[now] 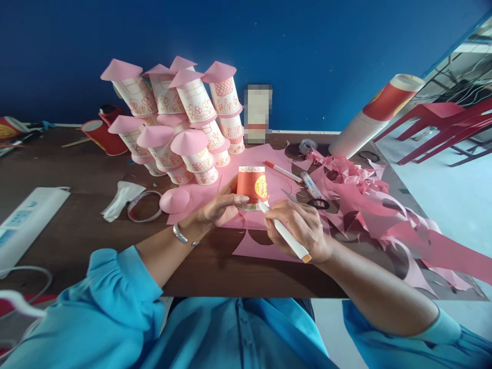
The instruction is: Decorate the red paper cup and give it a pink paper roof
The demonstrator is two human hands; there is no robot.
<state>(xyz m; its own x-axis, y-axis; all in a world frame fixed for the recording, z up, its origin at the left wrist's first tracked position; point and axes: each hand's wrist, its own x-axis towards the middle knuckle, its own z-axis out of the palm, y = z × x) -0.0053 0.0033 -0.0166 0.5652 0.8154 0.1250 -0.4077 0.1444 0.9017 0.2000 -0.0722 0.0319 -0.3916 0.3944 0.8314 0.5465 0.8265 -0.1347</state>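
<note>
A red paper cup (pixel 249 185) with a yellow emblem and white bands at top and bottom is gripped by my left hand (pixel 223 205), thumb across its front. My right hand (pixel 295 228) holds a white marker (pixel 286 237) with an orange end, its tip at the lower right part of the cup. Under the cup lies pink paper (pixel 265 155). Just beyond my right hand are an orange-capped marker (pixel 282 171) and a glue stick (pixel 310 185). A loose pink paper cone (pixel 174 201) rests left of my left hand.
Decorated cup towers (pixel 192 102) with pink cone roofs stand at the back left. A tall stack of cups (pixel 363 128) leans at the back right, behind pink paper scraps (pixel 369 189). A tape roll (pixel 145 206) and a white power strip (pixel 28 225) lie on the left.
</note>
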